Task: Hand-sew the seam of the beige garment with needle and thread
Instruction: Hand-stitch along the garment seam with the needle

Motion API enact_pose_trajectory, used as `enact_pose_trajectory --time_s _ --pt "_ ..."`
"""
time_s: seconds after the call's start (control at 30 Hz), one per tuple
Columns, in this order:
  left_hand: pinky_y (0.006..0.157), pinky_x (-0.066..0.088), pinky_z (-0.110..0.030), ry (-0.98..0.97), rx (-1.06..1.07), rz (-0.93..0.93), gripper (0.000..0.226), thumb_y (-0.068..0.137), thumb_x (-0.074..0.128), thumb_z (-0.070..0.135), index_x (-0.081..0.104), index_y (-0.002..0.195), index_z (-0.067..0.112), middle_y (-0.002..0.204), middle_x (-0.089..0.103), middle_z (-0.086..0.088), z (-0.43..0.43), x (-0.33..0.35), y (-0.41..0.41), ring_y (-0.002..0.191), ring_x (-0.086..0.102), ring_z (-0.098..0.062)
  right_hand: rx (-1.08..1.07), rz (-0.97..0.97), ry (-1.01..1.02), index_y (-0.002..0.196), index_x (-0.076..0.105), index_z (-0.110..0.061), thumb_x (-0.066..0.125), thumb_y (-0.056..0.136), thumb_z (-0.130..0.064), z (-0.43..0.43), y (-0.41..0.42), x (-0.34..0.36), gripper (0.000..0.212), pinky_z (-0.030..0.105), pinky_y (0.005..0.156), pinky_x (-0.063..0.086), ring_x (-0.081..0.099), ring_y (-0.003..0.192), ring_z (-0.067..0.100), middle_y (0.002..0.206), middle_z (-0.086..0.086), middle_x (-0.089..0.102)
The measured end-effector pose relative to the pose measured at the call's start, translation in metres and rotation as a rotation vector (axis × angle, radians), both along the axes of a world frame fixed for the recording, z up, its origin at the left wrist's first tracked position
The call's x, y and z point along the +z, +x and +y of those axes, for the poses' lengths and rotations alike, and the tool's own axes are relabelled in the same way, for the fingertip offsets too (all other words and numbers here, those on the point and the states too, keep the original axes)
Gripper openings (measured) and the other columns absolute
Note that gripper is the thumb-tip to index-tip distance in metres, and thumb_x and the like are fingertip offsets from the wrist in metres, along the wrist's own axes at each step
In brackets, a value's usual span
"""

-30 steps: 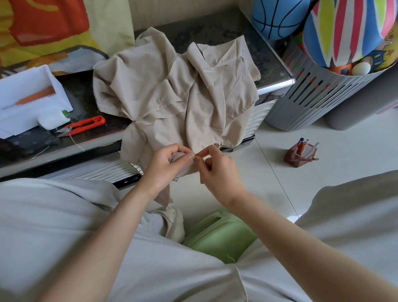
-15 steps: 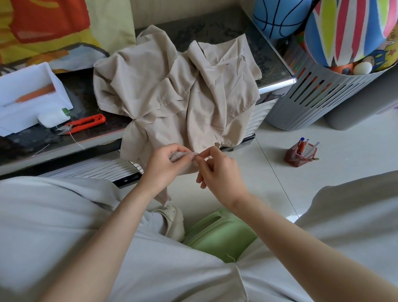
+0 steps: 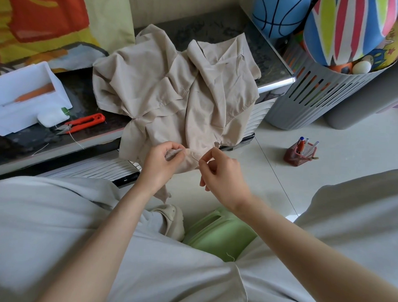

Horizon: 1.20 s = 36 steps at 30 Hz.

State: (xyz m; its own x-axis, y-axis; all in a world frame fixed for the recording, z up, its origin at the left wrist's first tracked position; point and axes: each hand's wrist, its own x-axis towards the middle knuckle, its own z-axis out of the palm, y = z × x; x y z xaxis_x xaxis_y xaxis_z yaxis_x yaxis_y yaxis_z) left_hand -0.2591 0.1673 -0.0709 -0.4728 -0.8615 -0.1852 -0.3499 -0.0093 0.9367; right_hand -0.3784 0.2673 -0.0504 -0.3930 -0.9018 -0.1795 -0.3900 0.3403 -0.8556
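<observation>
Beige garment [image 3: 173, 92] lies heaped on the dark bench [image 3: 15, 147], its lower edge spilling off the front and down to the hands.

Far left on the bench sits a white box [image 3: 25, 93]. A white spool [image 3: 52, 118] lies against the box, and red snips [image 3: 85, 123] lie just beside the spool, none of them in use.

Below the bench edge, the left hand [image 3: 161, 165] grips a small fold of the garment's hem. Its fingers [image 3: 178, 150] are curled, and the thumb and forefinger pinch the cloth to hold the seam up.

A second ago both sets of fingertips met on that fold. Now the right hand [image 3: 224, 174] has drawn off to the right and stands apart from the left. A thin dark needle [image 3: 196, 159] bridges the gap from the cloth to its fingers [image 3: 203, 162]. Thumb and forefinger are closed on the needle, and the other fingers curl loosely below. The thread behind it is too fine to make out.

My reading is that a stitch has just been passed through and is being pulled out. The thread then needs drawing taut without puckering the fold before the next stitch along the seam. How much seam is left I cannot tell.

Further right, a small pen holder [image 3: 299, 153] stands on the floor, well apart.
</observation>
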Motion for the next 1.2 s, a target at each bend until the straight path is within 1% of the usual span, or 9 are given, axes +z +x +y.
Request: enact_pose_trajectory --time_s 0.1,0.2,0.4,0.63,0.8,0.9,1.03,1.1,1.2 --pt "0.052 0.037 -0.011 0.011 -0.025 0.012 0.013 0.086 0.065 0.020 0.061 0.074 0.021 0.070 0.058 -0.002 0.000 0.001 0.001 0.061 0.048 -0.007 -0.005 0.003 0.003 0.081 0.049 -0.013 0.048 0.091 -0.015 -0.001 0.000 -0.001 0.011 0.028 0.058 0.049 0.054 0.042 0.008 0.056 0.001 0.065" --pt "0.051 0.036 -0.011 0.010 -0.029 0.003 0.018 0.089 0.064 0.013 0.061 0.074 0.022 0.072 0.057 -0.005 0.000 0.001 0.002 0.067 0.047 -0.014 -0.006 0.010 0.007 0.081 0.050 -0.013 0.048 0.092 -0.017 -0.003 0.002 -0.002 0.011 0.026 0.056 0.048 0.054 0.041 0.008 0.056 0.000 0.065" --pt "0.051 0.038 -0.011 -0.009 0.002 -0.010 0.018 0.090 0.062 0.010 0.061 0.075 0.020 0.071 0.058 -0.003 0.001 0.004 0.001 0.063 0.048 -0.007 -0.008 0.013 -0.016 0.082 0.050 -0.012 0.048 0.093 -0.016 -0.002 0.003 0.000 0.011 0.030 0.059 0.049 0.054 0.042 0.009 0.055 0.001 0.065" --pt "0.049 0.038 -0.011 0.001 0.021 0.013 0.019 0.090 0.062 0.012 0.060 0.073 0.021 0.069 0.055 -0.003 0.001 0.005 -0.001 0.063 0.045 -0.010 -0.028 0.037 -0.055 0.081 0.050 -0.013 0.050 0.091 -0.015 -0.002 0.003 0.003 0.011 0.037 0.060 0.050 0.053 0.045 0.012 0.053 0.001 0.063" --pt "0.049 0.037 -0.012 0.002 0.012 0.025 0.019 0.090 0.062 0.011 0.060 0.075 0.021 0.067 0.056 -0.001 0.000 0.002 0.000 0.065 0.046 -0.014 -0.014 0.018 -0.030 0.080 0.049 -0.015 0.048 0.093 -0.016 -0.004 0.003 0.001 0.013 0.033 0.058 0.050 0.053 0.042 0.007 0.054 0.000 0.063" --pt "0.050 0.037 -0.012 0.004 -0.006 0.027 0.017 0.089 0.063 0.013 0.060 0.076 0.021 0.066 0.055 0.002 0.000 0.000 0.002 0.063 0.047 -0.011 -0.005 0.023 -0.037 0.078 0.047 -0.019 0.048 0.093 -0.017 -0.006 0.003 -0.001 0.015 0.032 0.056 0.050 0.053 0.042 0.008 0.053 0.000 0.062" --pt "0.060 0.040 -0.012 0.016 -0.032 0.057 0.005 0.080 0.063 0.025 0.062 0.076 0.022 0.068 0.060 0.005 0.001 0.001 0.002 0.064 0.050 -0.001 0.006 0.049 -0.039 0.079 0.044 -0.023 0.046 0.095 -0.019 -0.007 0.005 -0.004 0.017 0.026 0.053 0.048 0.054 0.041 0.008 0.054 -0.002 0.062" --pt "0.063 0.041 -0.011 0.007 -0.051 0.050 0.009 0.083 0.066 0.019 0.063 0.076 0.022 0.068 0.062 0.008 0.002 0.002 0.002 0.065 0.052 0.003 0.003 0.053 -0.038 0.082 0.044 -0.021 0.046 0.096 -0.020 -0.008 0.006 -0.006 0.015 0.024 0.053 0.046 0.054 0.040 0.008 0.055 -0.003 0.062" --pt "0.067 0.043 -0.013 0.002 -0.078 0.045 0.016 0.088 0.064 0.011 0.064 0.076 0.021 0.071 0.064 0.009 0.005 0.002 0.001 0.070 0.055 -0.001 -0.020 0.026 -0.031 0.082 0.043 -0.022 0.046 0.098 -0.024 -0.011 0.008 -0.006 0.016 0.022 0.053 0.045 0.055 0.041 0.008 0.055 -0.004 0.062"
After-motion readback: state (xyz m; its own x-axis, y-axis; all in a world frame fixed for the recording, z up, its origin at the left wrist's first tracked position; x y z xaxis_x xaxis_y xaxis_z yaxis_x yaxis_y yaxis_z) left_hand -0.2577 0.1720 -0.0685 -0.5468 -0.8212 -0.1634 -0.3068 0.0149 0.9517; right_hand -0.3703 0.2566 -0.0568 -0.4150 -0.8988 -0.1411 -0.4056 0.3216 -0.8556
